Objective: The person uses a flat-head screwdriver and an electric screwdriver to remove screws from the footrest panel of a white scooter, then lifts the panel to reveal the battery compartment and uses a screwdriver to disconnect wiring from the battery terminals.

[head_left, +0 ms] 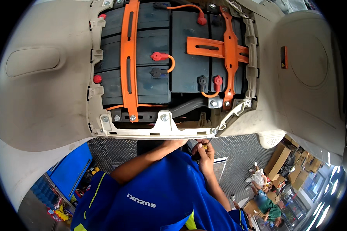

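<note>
A beige plastic frame [154, 132] surrounds a bay of dark grey batteries [191, 46]. At the frame's near edge, my left hand [175, 144] reaches under the lip, and its fingers are hidden there. Just to its right, my right hand [205, 153] is closed around a screwdriver [205, 147] with a yellow and dark handle. Its thin shaft points up toward the frame's underside, where the tip is out of sight. A bolted white tab [164, 118] rises from the frame above my hands.
An orange strap [128, 57] and an orange cross bracket [230, 54] span the batteries. Short orange cables [172, 63] join red and black terminal caps. Beige panels [46, 96] flank the bay. Below are a checker-plate floor [243, 154], a blue cabinet [69, 169], cardboard boxes [277, 159] and another person [272, 208].
</note>
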Motion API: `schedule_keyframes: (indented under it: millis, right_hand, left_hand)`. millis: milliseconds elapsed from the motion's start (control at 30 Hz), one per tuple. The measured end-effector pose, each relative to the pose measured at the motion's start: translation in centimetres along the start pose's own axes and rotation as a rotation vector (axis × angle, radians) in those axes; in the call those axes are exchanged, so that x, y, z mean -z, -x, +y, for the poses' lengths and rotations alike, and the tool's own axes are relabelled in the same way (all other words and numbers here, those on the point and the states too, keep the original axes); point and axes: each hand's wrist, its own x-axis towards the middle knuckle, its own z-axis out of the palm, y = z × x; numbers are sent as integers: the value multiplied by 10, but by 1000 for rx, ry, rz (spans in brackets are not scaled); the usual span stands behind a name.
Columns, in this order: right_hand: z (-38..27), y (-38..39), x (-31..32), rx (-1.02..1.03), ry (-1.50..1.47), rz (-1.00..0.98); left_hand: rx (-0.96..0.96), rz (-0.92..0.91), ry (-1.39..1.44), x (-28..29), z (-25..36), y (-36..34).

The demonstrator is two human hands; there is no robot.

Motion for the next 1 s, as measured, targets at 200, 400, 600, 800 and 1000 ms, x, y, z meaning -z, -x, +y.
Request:
schedule_keyframes:
  millis: [200, 400, 600, 800, 1000]
  right_hand:
    - [9, -3, 2, -59, -46, -1]
    - [-2, 4, 3, 21, 88, -107]
    - [-37, 10, -16, 146, 30, -226]
    - [-52, 4, -26, 157, 132, -272]
    - [-80, 9, -21, 151, 503, -289]
  left_hand:
    - [142, -133, 452, 29, 0, -23]
    - [196, -89, 192, 45, -10, -21]
    - [248, -78, 285, 71, -12, -31]
    - [400, -147, 267, 71, -29, -15]
    - [295, -110, 153, 125, -54, -12]
